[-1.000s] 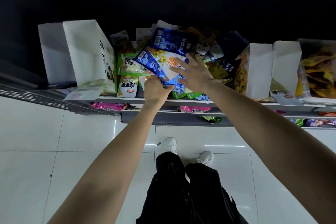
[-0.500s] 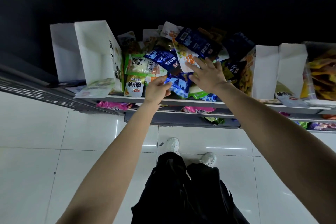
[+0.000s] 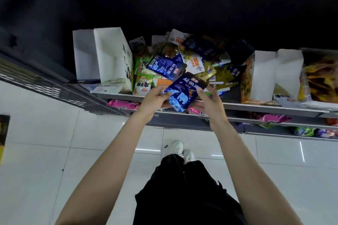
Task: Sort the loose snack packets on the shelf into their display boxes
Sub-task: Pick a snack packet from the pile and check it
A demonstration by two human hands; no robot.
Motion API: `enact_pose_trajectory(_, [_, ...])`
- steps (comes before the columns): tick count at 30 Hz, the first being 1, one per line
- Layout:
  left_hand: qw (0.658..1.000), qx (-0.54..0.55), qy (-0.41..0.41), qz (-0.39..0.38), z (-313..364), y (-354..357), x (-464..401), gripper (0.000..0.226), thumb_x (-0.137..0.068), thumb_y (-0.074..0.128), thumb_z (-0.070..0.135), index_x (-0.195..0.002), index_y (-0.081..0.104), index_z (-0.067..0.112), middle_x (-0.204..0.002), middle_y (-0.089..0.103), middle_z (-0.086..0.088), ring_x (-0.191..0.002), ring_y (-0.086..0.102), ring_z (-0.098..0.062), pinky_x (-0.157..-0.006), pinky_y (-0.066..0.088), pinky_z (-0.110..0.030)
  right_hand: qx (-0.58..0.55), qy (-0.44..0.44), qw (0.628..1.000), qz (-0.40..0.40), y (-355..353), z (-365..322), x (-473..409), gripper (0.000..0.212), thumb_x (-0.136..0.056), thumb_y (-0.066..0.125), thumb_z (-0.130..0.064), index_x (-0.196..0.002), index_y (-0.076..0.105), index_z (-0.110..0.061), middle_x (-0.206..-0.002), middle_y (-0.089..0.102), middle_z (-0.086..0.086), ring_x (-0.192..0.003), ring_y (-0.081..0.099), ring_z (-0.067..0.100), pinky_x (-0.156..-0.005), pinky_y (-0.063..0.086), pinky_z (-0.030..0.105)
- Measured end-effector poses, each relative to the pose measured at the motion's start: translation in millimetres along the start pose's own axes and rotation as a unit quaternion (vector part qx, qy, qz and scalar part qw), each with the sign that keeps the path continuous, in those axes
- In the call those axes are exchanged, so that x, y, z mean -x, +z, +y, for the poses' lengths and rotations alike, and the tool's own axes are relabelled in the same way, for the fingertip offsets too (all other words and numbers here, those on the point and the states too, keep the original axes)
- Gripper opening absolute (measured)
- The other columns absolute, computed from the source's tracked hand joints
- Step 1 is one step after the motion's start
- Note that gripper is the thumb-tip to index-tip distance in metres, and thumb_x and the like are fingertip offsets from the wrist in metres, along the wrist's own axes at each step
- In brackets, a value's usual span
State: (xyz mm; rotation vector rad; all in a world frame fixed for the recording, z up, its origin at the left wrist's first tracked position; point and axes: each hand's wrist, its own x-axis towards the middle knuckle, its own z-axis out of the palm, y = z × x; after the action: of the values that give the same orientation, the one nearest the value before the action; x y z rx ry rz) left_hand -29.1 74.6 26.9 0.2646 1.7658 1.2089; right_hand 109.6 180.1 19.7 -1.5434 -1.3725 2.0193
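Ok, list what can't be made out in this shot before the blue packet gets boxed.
- Head view: whether more packets sit behind the blue packet; the left hand and right hand cover its edges.
- Inside of the white display box: its far wall hides the contents.
- Print on packets deep in the pile: too small and dim.
- Yellow snack bags: cut off by the right edge.

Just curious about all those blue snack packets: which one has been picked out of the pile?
The blue packet with the pale elephant picture, held between both hands at the shelf's front edge; the other blue ones lie in the heap.
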Motion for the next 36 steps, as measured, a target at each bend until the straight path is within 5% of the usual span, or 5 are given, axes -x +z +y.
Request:
enact_pose_trajectory(6, [0.995,-0.081,0.042,-0.042,-1,30,16,0.019,-0.092,0.057,0.009,-0.107,0.056,0.019,-0.101,0.066,-0.009,-0.086,0.061,-0.015,-0.066,0.046,-0.019,0.01,-0.064,0.996,0.06,-27,4,0,0.025,-0.085,0.069,-0.019,-0.104,0.052,-0.017,-0.105,0.069,0.006,-0.095,0.068,0.021,-0.084,0.055,0.049])
enact_pose_trajectory(14, [0.98,-0.086,0.179,0.011,14,22,51,0.022,-0.088,0.064,0.016,-0.109,0.056,0.019,-0.099,0.063,0.01,-0.09,0.06,-0.003,-0.075,0.051,-0.015,0.159,-0.212,0.962,-0.062,-37,-20,34,0.022,-0.094,0.056,-0.023,-0.105,0.055,-0.004,-0.105,0.068,0.008,-0.099,0.066,0.02,-0.072,0.056,0.053])
enact_pose_trajectory(21, [0.907,-0.194,0.341,0.152,13,-38,76,0.009,-0.087,0.066,0.021,-0.089,0.065,0.012,-0.084,0.065,0.012,-0.08,0.063,-0.004,-0.069,0.052,-0.02,0.377,-0.452,0.808,-0.036,15,-59,63,0.019,-0.088,0.066,-0.025,-0.098,0.067,-0.009,-0.08,0.066,-0.009,-0.068,0.062,0.009,-0.062,0.046,0.009])
enact_pose_trajectory(28, [0.819,-0.304,0.29,0.391,-17,-187,56,0.022,-0.087,0.062,0.014,-0.109,0.064,0.014,-0.104,0.065,-0.001,-0.095,0.057,-0.02,-0.081,0.043,-0.027,0.188,-0.397,0.894,-0.093,152,-92,51,0.02,-0.094,0.055,-0.01,-0.114,0.053,-0.005,-0.087,0.061,-0.016,-0.075,0.066,-0.003,-0.066,0.056,0.018])
enact_pose_trajectory(36, [0.765,-0.493,0.268,0.317,-42,-278,11,0.03,-0.078,0.07,0.009,-0.107,0.067,0.017,-0.103,0.066,-0.003,-0.096,0.057,-0.027,-0.081,0.048,-0.032,0.264,-0.328,0.907,-0.011,294,-39,-11,0.022,-0.095,0.054,-0.013,-0.113,0.053,0.0,-0.097,0.068,0.015,-0.081,0.067,0.021,-0.074,0.056,0.043])
